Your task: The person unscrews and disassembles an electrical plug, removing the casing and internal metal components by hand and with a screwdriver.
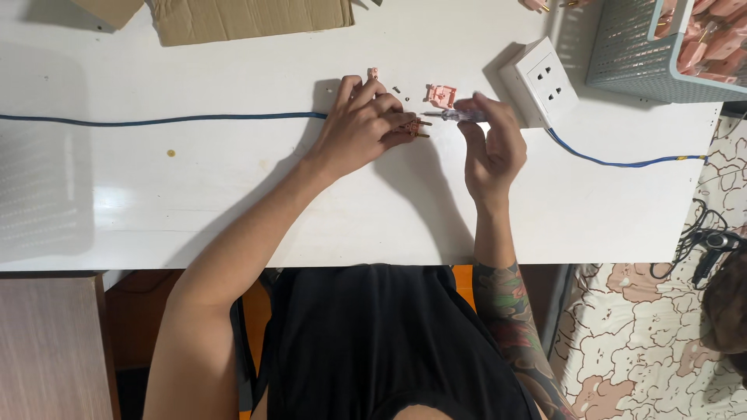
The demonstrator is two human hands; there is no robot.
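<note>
While the long white tabletop (pixel 233 194) carries a thin blue cable (pixel 156 120) across its width, a white square wall socket (pixel 541 82) sits near a grey mesh basket (pixel 622 47). Left hand (pixel 362 128) pinches a small pink plug part with 2 brass pins (pixel 412 126); right hand (pixel 490 144) grips a slim clear-handled screwdriver (pixel 455 116) (tip toward the plug). A pink plug cover (pixel 440 95) lies just beyond.

Smooth, glossy white table (pixel 233 202), matt brown cardboard (pixel 249 17).
Pink plastic plug part (pixel 440 95) with brass-coloured metal pins, glossy white plastic socket (pixel 539 92), clear-handled screwdriver (pixel 455 115), grey-green plastic mesh basket (pixel 622 47).
</note>
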